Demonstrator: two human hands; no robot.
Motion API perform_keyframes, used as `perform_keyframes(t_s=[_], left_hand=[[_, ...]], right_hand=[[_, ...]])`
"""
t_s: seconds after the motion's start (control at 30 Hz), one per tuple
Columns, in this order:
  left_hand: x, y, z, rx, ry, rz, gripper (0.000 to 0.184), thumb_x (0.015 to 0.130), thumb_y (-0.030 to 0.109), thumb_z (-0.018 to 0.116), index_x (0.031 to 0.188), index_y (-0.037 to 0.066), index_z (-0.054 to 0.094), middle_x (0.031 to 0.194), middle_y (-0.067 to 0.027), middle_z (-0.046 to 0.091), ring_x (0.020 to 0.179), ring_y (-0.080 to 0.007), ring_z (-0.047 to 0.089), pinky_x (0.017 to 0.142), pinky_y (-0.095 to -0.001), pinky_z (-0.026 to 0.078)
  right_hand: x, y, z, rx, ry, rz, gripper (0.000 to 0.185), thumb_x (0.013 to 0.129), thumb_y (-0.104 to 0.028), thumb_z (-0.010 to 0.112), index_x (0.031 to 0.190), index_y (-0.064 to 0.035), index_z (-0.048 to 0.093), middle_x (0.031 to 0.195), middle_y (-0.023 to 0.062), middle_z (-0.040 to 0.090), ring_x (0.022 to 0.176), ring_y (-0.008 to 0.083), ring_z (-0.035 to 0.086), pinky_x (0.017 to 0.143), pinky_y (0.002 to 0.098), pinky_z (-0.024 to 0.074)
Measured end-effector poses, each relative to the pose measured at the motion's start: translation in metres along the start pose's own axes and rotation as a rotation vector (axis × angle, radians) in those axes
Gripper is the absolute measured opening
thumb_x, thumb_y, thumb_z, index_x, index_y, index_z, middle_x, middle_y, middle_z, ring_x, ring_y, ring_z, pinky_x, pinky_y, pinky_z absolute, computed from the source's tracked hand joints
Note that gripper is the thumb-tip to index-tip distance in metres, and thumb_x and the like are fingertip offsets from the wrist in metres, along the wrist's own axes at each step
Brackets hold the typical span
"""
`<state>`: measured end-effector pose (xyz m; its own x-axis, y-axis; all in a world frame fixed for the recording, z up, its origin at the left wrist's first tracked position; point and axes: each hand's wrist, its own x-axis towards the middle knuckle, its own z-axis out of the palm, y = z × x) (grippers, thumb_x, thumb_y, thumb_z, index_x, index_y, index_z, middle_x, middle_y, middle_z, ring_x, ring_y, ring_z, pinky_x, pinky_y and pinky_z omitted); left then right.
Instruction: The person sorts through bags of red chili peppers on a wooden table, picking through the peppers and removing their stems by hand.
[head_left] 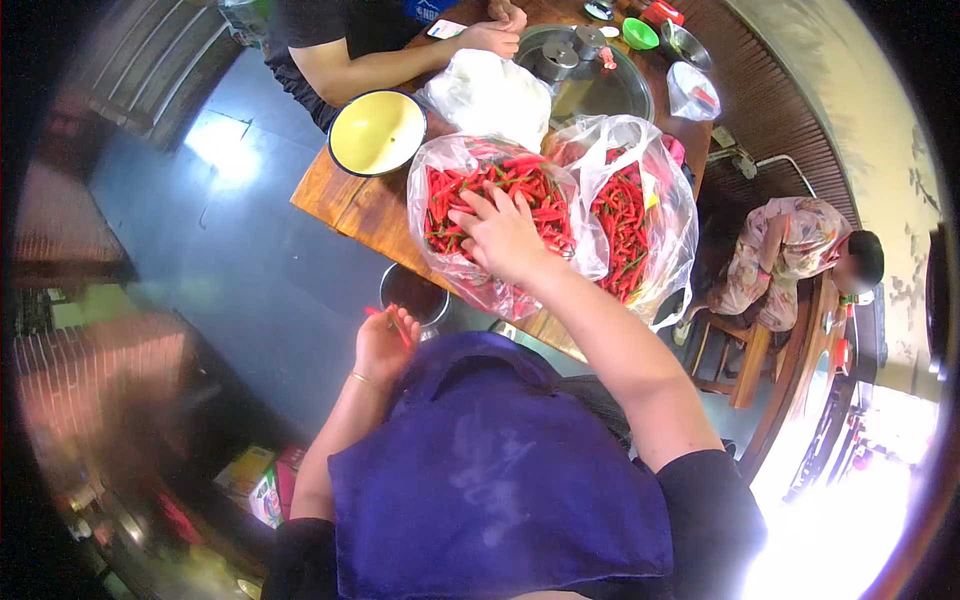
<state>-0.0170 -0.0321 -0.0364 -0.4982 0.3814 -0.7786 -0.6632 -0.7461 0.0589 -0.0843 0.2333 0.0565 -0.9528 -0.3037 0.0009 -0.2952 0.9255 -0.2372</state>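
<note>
Red chili peppers with green stems fill a clear plastic bag (pixel 440 240) at the near edge of the wooden table. On top of these peppers lies my right hand (pixel 505 235), its fingers spread and pointing down into the pile. My left hand (pixel 387 345) is lower and to the left, off the table, its fingers curled round a few red peppers (pixel 402 325). Just above that hand is a metal pot (pixel 440 318) below the table's edge. A second clear bag of red peppers (pixel 622 225) stands to the right of the first one.
A yellow bowl (pixel 377 132) and a white plastic bag (pixel 490 95) are on the table (pixel 335 200). Behind are a round tray (pixel 600 95) with metal tins and a green bowl (pixel 640 34). One person's forearms (pixel 400 68) rest at the far side; another person (pixel 785 245) sits at right.
</note>
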Motion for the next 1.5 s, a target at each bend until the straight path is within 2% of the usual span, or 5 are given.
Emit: perform_keyframes(t_s=[0.47,0.63,0.8,1.2,1.5], left_hand=[[0.088,0.0,-0.042,0.164,0.191,-0.024,0.011,0.094,0.013,0.045,0.086,0.009,0.052,0.077,-0.0066,0.057,0.07,-0.0224,0.056,0.068,-0.0401,0.051],[0.106,0.003,-0.053,0.194,0.18,-0.013,0.011,0.095,0.015,0.046,0.088,0.008,0.052,0.078,-0.0061,0.056,0.069,-0.022,0.055,0.067,-0.0396,0.053],[0.119,0.014,-0.055,0.285,0.191,-0.038,0.014,0.094,0.019,0.045,0.091,0.008,0.054,0.077,-0.0048,0.057,0.072,-0.0231,0.055,0.073,-0.0451,0.051],[0.115,0.02,-0.068,0.482,0.012,-0.014,0.024,0.097,0.022,0.045,0.116,0.008,0.047,0.101,-0.0069,0.055,0.084,-0.0245,0.058,0.079,-0.0459,0.05],[0.054,-0.014,0.02,0.692,0.04,0.111,0.026,0.093,0.018,0.051,0.118,0.01,0.052,0.095,-0.0023,0.063,0.079,-0.0149,0.061,0.066,-0.0312,0.051]], right_hand=[[-0.035,0.066,-0.052,0.473,0.479,0.335,0.018,0.086,-0.007,0.063,0.103,-0.0048,0.068,0.095,0.0118,0.068,0.081,0.0195,0.067,0.071,0.0302,0.054],[-0.077,0.027,-0.056,0.261,0.427,0.109,0.008,0.081,-0.017,0.066,0.08,-0.0087,0.065,0.077,0.0111,0.063,0.067,0.0285,0.063,0.061,0.0393,0.0509],[-0.114,-0.009,-0.046,-0.106,-0.091,0.06,0.022,0.073,-0.023,0.073,0.093,-0.0154,0.068,0.086,0.003,0.063,0.089,0.0226,0.06,0.083,0.0389,0.0456],[-0.113,-0.007,-0.03,0.185,0.162,-0.008,0.028,0.071,-0.012,0.07,0.098,-0.0155,0.066,0.1,0.0026,0.064,0.104,0.0242,0.057,0.082,0.0428,0.0495],[-0.078,0.002,-0.026,-0.298,0.015,-0.051,0.016,0.077,-0.013,0.058,0.092,-0.0148,0.066,0.092,0.0022,0.063,0.096,0.0237,0.057,0.097,0.0432,0.0403]])
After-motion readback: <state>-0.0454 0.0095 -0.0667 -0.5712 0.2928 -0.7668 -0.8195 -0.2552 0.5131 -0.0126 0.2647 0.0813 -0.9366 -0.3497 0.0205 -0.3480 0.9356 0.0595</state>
